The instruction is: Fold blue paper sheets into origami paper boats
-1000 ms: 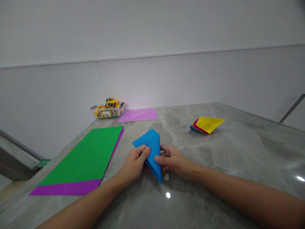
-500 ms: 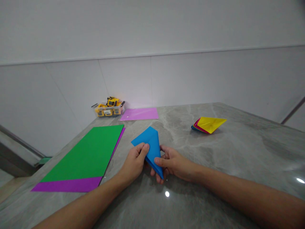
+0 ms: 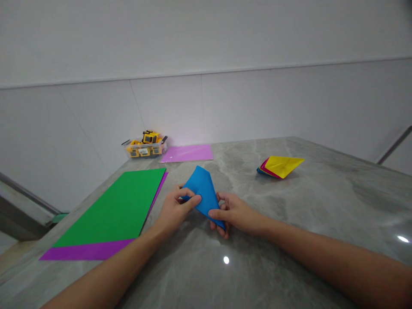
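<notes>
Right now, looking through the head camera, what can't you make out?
All in the head view:
Underside of the blue folded paper: turned away from the camera.
Some fingertips of the left hand: hidden behind that paper.
Most of the purple sheet: covered by the green sheet.
Writing on the white label: too small to read.
Right forearm: cut off by the right edge.

The blue paper (image 3: 206,189) hides parts of the left hand (image 3: 175,207) and the right hand (image 3: 237,213). The green sheet (image 3: 112,210) covers part of the purple sheet (image 3: 83,250). The label (image 3: 143,151) on the clear box (image 3: 152,150) is too small to read.
</notes>
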A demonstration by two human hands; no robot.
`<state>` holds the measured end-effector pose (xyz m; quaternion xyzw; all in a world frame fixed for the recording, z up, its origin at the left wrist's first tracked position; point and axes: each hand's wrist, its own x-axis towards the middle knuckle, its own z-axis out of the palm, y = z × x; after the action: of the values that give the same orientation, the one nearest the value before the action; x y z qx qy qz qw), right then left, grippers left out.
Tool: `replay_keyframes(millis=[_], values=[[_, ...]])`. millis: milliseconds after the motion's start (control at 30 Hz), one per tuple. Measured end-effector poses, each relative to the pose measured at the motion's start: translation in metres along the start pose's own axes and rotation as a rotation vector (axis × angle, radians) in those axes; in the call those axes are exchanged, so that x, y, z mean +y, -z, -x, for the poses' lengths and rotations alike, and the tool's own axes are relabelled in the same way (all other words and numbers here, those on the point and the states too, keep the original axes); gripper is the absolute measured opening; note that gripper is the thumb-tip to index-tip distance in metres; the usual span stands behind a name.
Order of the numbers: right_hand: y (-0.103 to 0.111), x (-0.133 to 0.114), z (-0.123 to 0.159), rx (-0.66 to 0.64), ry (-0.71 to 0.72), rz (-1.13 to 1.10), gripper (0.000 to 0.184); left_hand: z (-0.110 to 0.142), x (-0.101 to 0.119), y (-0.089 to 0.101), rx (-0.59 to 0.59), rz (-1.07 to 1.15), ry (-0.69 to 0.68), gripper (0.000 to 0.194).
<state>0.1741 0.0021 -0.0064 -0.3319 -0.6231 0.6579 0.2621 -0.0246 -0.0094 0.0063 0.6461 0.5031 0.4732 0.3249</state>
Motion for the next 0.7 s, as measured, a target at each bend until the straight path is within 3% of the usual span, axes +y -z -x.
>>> replay_keyframes(millis=[100, 200, 400, 700], values=[[0.002, -0.002, 0.002, 0.008, -0.039, 0.085, 0.042, -0.004, 0.002, 0.006, -0.009, -0.066, -0.026, 0.024], [0.002, -0.004, 0.005, -0.023, -0.039, 0.122, 0.038, -0.007, 0.003, 0.009, -0.089, -0.040, 0.056, 0.025], [0.003, -0.007, 0.009, -0.136, -0.073, 0.080, 0.043, -0.009, 0.000, 0.016, -0.407, 0.013, 0.174, 0.034], [0.008, -0.011, 0.010, -0.323, -0.205, -0.078, 0.042, -0.011, 0.000, 0.015, -0.294, -0.052, 0.056, 0.030]])
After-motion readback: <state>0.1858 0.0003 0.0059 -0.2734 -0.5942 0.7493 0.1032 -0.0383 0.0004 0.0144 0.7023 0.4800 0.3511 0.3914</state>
